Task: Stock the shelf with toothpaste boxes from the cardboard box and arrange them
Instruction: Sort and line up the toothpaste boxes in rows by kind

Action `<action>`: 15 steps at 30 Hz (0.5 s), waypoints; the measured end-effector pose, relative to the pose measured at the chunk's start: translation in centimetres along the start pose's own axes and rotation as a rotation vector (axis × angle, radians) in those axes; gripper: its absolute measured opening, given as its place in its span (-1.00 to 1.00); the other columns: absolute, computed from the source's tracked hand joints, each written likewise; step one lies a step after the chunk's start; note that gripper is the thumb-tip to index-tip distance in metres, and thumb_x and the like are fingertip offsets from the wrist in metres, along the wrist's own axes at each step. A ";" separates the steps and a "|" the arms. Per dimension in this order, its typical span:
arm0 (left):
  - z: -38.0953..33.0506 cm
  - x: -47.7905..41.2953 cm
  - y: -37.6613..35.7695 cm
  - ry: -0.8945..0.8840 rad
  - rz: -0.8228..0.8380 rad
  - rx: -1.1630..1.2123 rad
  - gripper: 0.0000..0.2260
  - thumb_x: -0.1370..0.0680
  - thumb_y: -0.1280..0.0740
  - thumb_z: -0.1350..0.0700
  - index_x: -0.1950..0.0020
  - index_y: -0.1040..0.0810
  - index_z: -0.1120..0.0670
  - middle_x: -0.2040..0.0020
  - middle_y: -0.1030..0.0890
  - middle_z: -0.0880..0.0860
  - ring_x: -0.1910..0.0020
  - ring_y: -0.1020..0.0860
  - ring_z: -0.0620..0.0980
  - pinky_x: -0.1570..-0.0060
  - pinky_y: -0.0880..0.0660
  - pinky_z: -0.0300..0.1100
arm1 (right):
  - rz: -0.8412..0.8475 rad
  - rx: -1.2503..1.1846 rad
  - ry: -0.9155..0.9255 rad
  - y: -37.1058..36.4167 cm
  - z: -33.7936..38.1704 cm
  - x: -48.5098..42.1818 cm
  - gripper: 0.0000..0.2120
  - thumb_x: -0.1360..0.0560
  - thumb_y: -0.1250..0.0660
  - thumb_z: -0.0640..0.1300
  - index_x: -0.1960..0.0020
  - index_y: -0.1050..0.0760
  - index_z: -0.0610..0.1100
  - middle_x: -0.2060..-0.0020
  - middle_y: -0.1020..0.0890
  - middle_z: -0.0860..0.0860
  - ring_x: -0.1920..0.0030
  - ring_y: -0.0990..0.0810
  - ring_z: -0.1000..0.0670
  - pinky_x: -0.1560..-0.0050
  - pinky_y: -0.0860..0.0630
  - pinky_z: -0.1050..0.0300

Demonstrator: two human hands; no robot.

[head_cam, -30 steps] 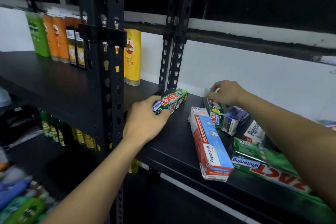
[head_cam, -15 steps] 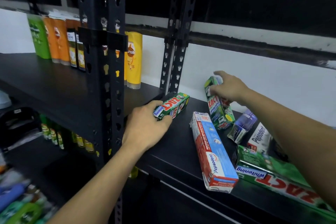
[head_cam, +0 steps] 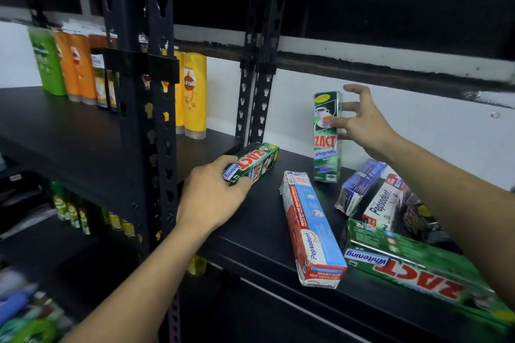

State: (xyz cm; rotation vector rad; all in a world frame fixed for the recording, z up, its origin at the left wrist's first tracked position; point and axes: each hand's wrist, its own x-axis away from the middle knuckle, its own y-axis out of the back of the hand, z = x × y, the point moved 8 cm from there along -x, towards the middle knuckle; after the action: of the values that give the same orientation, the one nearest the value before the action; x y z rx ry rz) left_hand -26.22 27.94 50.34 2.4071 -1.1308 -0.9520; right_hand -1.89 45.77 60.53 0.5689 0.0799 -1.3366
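Since half a second ago the upright ZACT box (head_cam: 326, 136) went from tilted in the right hand (head_cam: 363, 122) to standing on end at the back of the shelf (head_cam: 259, 223). That hand's fingers are now spread and only touch its side, so it looks placed. Left hand (head_cam: 211, 198) grips a second ZACT box (head_cam: 255, 163), glossy green with red lettering, lying flat by the post; the Pepsodent box (head_cam: 312, 228) lies loose, unsorted.

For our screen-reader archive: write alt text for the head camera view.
A person's right hand touches an upright Zact box standing on a black shelf, fingers spread, while the left hand grips a flat Zact box. Other toothpaste boxes lie scattered to the right; shampoo bottles stand on the neighbouring shelf.
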 end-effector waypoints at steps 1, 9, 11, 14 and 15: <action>0.0 0.0 0.0 0.000 0.000 0.000 -0.67 -0.43 -0.37 -0.06 -0.20 -0.59 -0.14 0.11 -0.67 -0.15 0.25 -0.59 -0.22 0.33 -0.45 -0.31 | 0.040 0.031 0.004 -0.3 0.2 -0.2 -0.35 -0.46 -0.43 -0.35 -0.38 -0.23 0.05 -0.11 -0.54 0.00 0.01 -0.64 -0.02 0.18 -0.62 0.03; 0.5 0.3 0.5 0.046 -0.060 0.037 -0.78 -0.41 -0.35 -0.02 -0.05 -0.60 -0.15 0.17 -0.67 -0.17 0.30 -0.59 -0.23 0.44 -0.43 -0.34 | 0.359 0.342 0.001 -4.3 0.1 -2.6 -0.48 -0.50 -0.35 -0.33 -0.38 -0.40 0.05 -0.18 -0.60 0.01 -0.07 -0.64 -0.08 0.02 -0.61 -0.03; 0.6 0.3 0.5 0.050 -0.063 0.044 -0.81 -0.42 -0.34 0.00 -0.02 -0.60 -0.15 0.18 -0.67 -0.17 0.30 -0.59 -0.22 0.45 -0.43 -0.34 | 0.398 0.480 0.049 -5.9 -0.3 -2.8 -0.51 -0.54 -0.33 -0.27 -0.42 -0.40 0.04 -0.21 -0.57 0.03 -0.11 -0.62 -0.04 -0.09 -0.58 -0.02; 0.6 0.2 0.5 0.056 -0.060 0.040 -0.82 -0.43 -0.33 0.00 -0.01 -0.59 -0.15 0.19 -0.67 -0.17 0.30 -0.59 -0.23 0.47 -0.39 -0.38 | 0.458 0.816 0.160 -7.5 -1.6 -3.1 -0.67 -0.59 -0.31 -0.13 -0.34 -0.49 -0.04 -0.21 -0.62 -0.02 -0.16 -0.60 -0.02 -0.22 -0.46 0.09; 0.6 0.2 0.5 0.056 -0.059 0.039 -0.82 -0.43 -0.33 0.01 -0.02 -0.59 -0.15 0.18 -0.67 -0.17 0.29 -0.59 -0.24 0.47 -0.39 -0.39 | 0.476 0.891 0.153 -7.6 -2.4 -3.1 -0.72 -0.59 -0.32 -0.09 -0.29 -0.53 -0.05 -0.16 -0.65 -0.03 -0.11 -0.62 -0.02 -0.16 -0.47 0.13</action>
State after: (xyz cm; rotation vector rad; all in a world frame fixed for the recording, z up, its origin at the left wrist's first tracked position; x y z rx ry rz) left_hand -26.80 27.48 50.10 2.4951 -1.0735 -0.8818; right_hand -9.10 48.70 57.04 1.3450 -0.5240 -0.8072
